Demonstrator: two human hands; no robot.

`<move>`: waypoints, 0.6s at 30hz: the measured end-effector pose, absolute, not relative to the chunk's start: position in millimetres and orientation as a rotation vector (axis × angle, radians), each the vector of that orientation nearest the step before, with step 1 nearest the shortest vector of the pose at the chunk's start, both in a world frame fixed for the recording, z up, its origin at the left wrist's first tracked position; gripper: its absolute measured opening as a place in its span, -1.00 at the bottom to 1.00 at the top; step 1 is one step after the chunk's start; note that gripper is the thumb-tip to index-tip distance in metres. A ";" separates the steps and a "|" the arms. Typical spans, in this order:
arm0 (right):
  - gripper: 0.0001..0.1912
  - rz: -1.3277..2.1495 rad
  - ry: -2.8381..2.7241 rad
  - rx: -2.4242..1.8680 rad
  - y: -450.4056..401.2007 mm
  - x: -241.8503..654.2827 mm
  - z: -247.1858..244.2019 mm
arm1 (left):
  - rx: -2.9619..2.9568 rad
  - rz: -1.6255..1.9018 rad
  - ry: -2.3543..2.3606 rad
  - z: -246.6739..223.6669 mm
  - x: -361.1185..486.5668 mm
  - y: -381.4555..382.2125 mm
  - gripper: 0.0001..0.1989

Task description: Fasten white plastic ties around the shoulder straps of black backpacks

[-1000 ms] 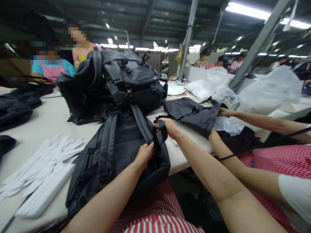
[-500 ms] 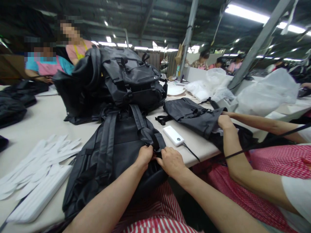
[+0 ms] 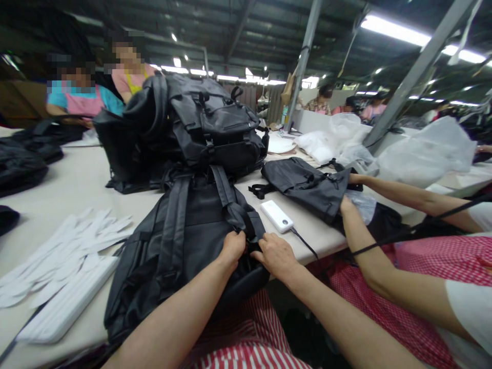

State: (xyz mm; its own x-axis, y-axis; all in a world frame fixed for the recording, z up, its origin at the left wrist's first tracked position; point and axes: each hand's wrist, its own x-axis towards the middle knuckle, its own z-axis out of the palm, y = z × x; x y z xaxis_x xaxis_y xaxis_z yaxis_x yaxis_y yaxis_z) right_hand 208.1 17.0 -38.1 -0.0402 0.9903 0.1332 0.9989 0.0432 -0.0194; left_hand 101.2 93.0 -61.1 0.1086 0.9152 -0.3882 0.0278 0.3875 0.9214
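On the table, black backpack, left hand, right hand, tight grip on webbing, seemingly

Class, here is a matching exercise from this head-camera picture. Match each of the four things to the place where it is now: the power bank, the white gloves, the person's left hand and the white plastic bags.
Things:
1. White power bank
2. White gloves
3. Left hand
4. White plastic bags

Places:
A. Holding the black backpack
B. Beyond the flat black bag
C. Left of the backpack
D. Between the backpack and the flat bag

Pairs: 1-D, 2-C, 3-A, 4-B
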 end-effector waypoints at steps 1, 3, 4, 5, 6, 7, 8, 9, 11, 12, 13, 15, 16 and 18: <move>-0.70 -0.103 -2.188 -2.101 17.0 209.7 -38.2 | 0.964 0.829 1.296 -61.9 101.1 92.6 -0.76; -0.68 -0.063 -2.186 -2.112 17.2 212.4 -38.8 | 0.954 0.823 1.301 -63.5 101.1 92.2 -0.77; -0.68 -0.046 -2.185 -2.117 17.2 213.3 -39.1 | 0.949 0.820 1.304 -64.2 101.0 92.3 -0.78; -0.68 -0.031 -2.183 -2.122 17.1 213.8 -39.4 | 0.943 0.816 1.306 -64.7 100.9 92.6 -0.78; -0.68 -0.024 -2.177 -2.127 16.9 213.7 -39.7 | 0.937 0.812 1.309 -65.1 100.7 93.2 -0.79; -0.68 -0.025 -2.166 -2.135 16.5 213.2 -39.8 | 0.933 0.808 1.312 -65.3 100.4 94.0 -0.79; -0.69 -0.035 -2.150 -2.144 16.1 212.2 -39.8 | 0.929 0.806 1.313 -65.4 100.3 94.7 -0.80; -0.68 -0.053 -2.132 -2.153 15.8 210.8 -39.5 | 0.926 0.807 1.313 -65.4 100.3 95.4 -0.80; -0.68 -0.096 -2.109 -2.166 15.6 207.1 -38.7 | 0.918 0.818 1.311 -65.5 101.3 95.3 -0.81; -0.68 -0.115 -2.112 -2.167 16.0 205.2 -38.4 | 0.913 0.830 1.308 -65.7 102.4 94.3 -0.81; -0.69 -0.130 -2.130 -2.162 16.8 203.5 -38.3 | 0.906 0.845 1.305 -65.7 103.8 92.7 -0.82; -0.74 -0.149 -2.200 -2.140 19.0 201.1 -39.4 | 0.887 0.881 1.297 -64.9 106.2 88.8 -0.84; -0.75 -0.152 -2.246 -2.126 20.2 200.5 -40.6 | 0.875 0.901 1.292 -63.4 106.2 87.6 -0.85; -0.76 -0.145 -2.341 -2.108 22.2 200.3 -44.2 | 0.843 0.948 1.272 -55.9 100.5 90.0 -0.87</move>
State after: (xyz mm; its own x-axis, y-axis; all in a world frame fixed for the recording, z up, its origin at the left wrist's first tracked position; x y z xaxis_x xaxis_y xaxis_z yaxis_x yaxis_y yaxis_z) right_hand 200.3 22.2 -44.2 -0.1063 0.9929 0.0527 0.9919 0.1022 0.0758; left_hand 100.5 90.0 -55.9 0.0455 0.9210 -0.3870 -0.1078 0.3896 0.9146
